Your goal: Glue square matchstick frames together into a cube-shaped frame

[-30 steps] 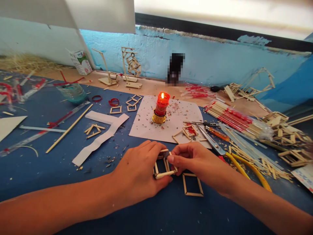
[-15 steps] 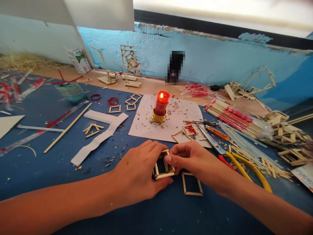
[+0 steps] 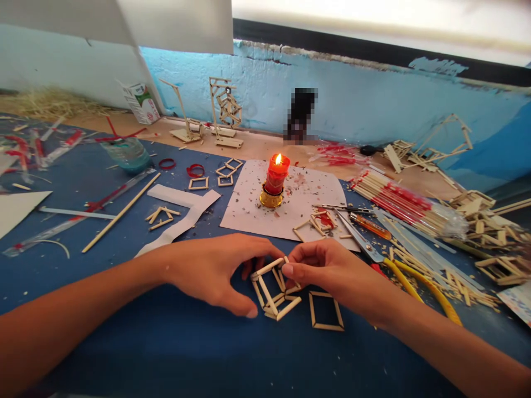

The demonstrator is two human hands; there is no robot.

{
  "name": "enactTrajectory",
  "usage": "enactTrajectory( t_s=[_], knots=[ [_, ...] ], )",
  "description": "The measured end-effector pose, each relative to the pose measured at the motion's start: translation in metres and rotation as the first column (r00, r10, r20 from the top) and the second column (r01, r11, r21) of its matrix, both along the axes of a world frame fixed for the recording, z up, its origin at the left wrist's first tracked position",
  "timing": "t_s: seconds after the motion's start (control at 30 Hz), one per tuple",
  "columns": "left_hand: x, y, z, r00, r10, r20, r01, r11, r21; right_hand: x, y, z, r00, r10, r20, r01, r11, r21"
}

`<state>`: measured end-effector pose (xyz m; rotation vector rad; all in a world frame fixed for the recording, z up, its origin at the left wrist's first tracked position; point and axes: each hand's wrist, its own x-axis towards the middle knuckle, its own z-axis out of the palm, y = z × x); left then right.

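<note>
A small box-shaped frame of wooden sticks (image 3: pixel 269 296) is tilted just above the blue table. My right hand (image 3: pixel 319 265) pinches its right side between thumb and fingers. Around its left side, my left hand (image 3: pixel 224 271) has thumb and fingers spread; a fingertip lies close to the frame's top edge, and I cannot tell whether it touches. Flat on the table below my right hand is a square of sticks (image 3: pixel 326 310). Beyond both hands a lit red candle (image 3: pixel 277 172) stands in a gold holder on white paper (image 3: pixel 244 215).
Scissors with yellow handles (image 3: pixel 409 279), an orange-handled cutter (image 3: pixel 370 225) and loose cut sticks (image 3: pixel 464 284) lie at the right, near a bag of red-tipped sticks (image 3: pixel 406 202). Paper strips (image 3: pixel 188 213), a long stick (image 3: pixel 122 213) and a cup of blue liquid (image 3: pixel 126 155) are at the left.
My left hand has let go of the stick frame, moving left and spreading its fingers. The frame has tipped in my right hand, showing more of its left and lower sides.
</note>
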<state>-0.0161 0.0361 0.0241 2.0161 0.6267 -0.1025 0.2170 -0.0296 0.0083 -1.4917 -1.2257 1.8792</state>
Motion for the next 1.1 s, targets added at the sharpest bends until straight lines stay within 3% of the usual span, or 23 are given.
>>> enactTrajectory(
  t_s=[0.17,0.43,0.67,1.1],
  knots=[
    [0.001,0.013,-0.009,0.996,-0.049,0.069,0.057,0.991,-0.123,0.001,0.002,0.001,0.996,0.089,-0.007,-0.089,0.995,0.047],
    [0.003,0.009,-0.012,0.988,-0.102,0.112,0.094,0.993,0.076,0.003,0.003,0.003,0.983,0.174,0.058,-0.179,0.979,0.098],
    [0.016,-0.01,-0.026,0.993,0.02,0.114,-0.048,0.969,0.242,0.002,0.004,0.002,0.989,0.143,0.033,-0.145,0.985,0.097],
    [0.018,-0.012,-0.033,0.987,0.054,0.15,-0.089,0.967,0.238,-0.004,0.005,0.003,0.975,0.153,0.16,-0.167,0.983,0.078]
  ],
)
